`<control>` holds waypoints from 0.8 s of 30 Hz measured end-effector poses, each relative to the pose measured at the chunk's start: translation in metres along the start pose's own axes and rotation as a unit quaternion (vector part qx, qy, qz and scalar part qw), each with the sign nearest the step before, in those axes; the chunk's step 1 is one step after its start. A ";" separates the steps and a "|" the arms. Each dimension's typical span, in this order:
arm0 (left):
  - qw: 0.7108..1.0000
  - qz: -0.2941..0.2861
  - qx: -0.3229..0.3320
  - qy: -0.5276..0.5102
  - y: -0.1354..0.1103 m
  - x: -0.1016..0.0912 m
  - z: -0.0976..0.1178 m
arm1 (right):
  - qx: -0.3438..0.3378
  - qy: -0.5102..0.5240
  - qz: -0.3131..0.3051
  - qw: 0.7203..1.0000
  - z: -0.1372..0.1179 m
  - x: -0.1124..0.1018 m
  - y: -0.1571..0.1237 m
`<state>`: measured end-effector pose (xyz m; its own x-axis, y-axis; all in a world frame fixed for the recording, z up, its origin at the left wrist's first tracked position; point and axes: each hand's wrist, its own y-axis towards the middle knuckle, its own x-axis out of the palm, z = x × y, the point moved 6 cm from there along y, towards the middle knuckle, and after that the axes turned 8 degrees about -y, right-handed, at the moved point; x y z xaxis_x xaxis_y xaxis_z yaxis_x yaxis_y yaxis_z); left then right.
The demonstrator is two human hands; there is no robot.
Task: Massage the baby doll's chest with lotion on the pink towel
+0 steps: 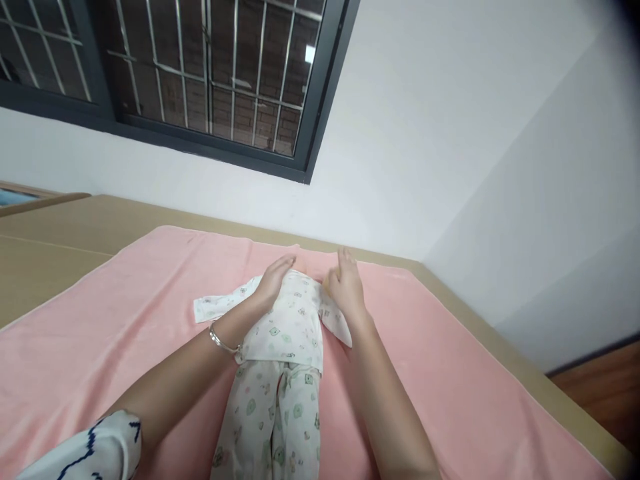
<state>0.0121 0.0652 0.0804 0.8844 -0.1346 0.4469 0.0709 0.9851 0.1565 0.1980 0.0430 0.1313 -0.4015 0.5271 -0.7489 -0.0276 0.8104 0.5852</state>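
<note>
A child's white long-sleeved pyjama top [295,320] with small printed figures lies flat, neck end away from me. Matching pyjama trousers [297,413] extend below its hem toward me. My left hand [273,283] rests edge-down at the top's left shoulder, fingers straight and together, holding nothing. Over the right shoulder is my right hand [347,283], with fingers stretched forward and thumb side toward the top; no cloth shows gripped in it. A small yellowish patch beside its thumb is too blurred to identify. The top's left sleeve spreads outward, while its right sleeve [336,323] angles down beside my wrist.
A pink sheet [425,373] with some wrinkles lies under the clothes, on a tan platform [60,230]. Behind it rises a white wall [380,167] with a dark-framed, barred window [210,80]. Brown wood [600,380] shows at the right edge.
</note>
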 end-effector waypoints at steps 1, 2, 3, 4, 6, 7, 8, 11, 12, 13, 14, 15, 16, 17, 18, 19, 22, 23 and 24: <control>0.995 -0.013 -0.052 -0.087 0.001 0.014 -0.003 | 0.005 0.003 -0.001 1.000 0.010 -0.002 0.003; 0.980 -0.026 -0.116 -0.159 0.002 0.029 -0.008 | 0.008 0.006 -0.012 1.000 0.019 -0.001 0.006; 0.960 -0.035 -0.178 -0.214 0.002 0.043 -0.014 | 0.010 0.008 -0.029 1.000 0.027 0.001 0.008; 0.939 -0.040 -0.228 -0.254 0.003 0.056 -0.020 | 0.012 0.007 -0.048 0.999 0.034 0.005 0.010; 0.912 -0.031 -0.276 -0.302 0.009 0.075 -0.028 | 0.013 -0.004 -0.082 0.997 0.043 0.012 0.011; 0.905 -0.023 -0.282 -0.319 0.014 0.081 -0.030 | 0.012 -0.012 -0.090 0.996 0.045 0.014 0.011; 0.899 -0.015 -0.282 -0.334 0.019 0.086 -0.032 | 0.009 -0.023 -0.091 0.996 0.045 0.015 0.011; 0.882 -0.017 -0.278 -0.379 0.030 0.099 -0.032 | -0.002 -0.054 -0.077 0.996 0.039 0.013 0.010; 0.877 -0.022 -0.278 -0.390 0.031 0.102 -0.031 | -0.002 -0.062 -0.073 0.995 0.036 0.012 0.009; 0.873 -0.028 -0.279 -0.399 0.030 0.104 -0.030 | -0.001 -0.070 -0.070 0.995 0.034 0.011 0.009; 0.871 -0.035 -0.281 -0.403 0.028 0.104 -0.028 | 0.002 -0.078 -0.069 0.995 0.032 0.010 0.008; 0.869 -0.041 -0.283 -0.403 0.023 0.103 -0.025 | 0.005 -0.086 -0.070 0.994 0.030 0.009 0.008; 0.870 -0.046 -0.284 -0.400 0.018 0.101 -0.022 | 0.008 -0.094 -0.071 0.993 0.029 0.009 0.008; 0.872 -0.049 -0.286 -0.395 0.011 0.096 -0.019 | 0.009 -0.101 -0.073 0.992 0.028 0.009 0.007; 0.875 -0.052 -0.288 -0.387 0.003 0.091 -0.016 | 0.009 -0.109 -0.075 0.991 0.028 0.009 0.007; 0.878 -0.053 -0.291 -0.377 -0.006 0.084 -0.012 | 0.007 -0.116 -0.078 0.990 0.027 0.010 0.007; 0.888 -0.043 -0.312 -0.336 -0.033 0.059 0.001 | -0.007 -0.137 -0.078 0.988 0.026 0.012 0.005; 0.891 -0.027 -0.327 -0.313 -0.042 0.050 0.005 | -0.010 -0.142 -0.079 0.987 0.025 0.013 0.005; 0.895 -0.005 -0.346 -0.282 -0.050 0.041 0.009 | -0.011 -0.146 -0.083 0.986 0.025 0.014 0.005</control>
<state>0.0407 0.0095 0.0988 0.5233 0.0167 0.8520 0.5181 0.7875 -0.3337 0.2156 0.0605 0.1160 -0.1086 0.4423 -0.8903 -0.0925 0.8872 0.4521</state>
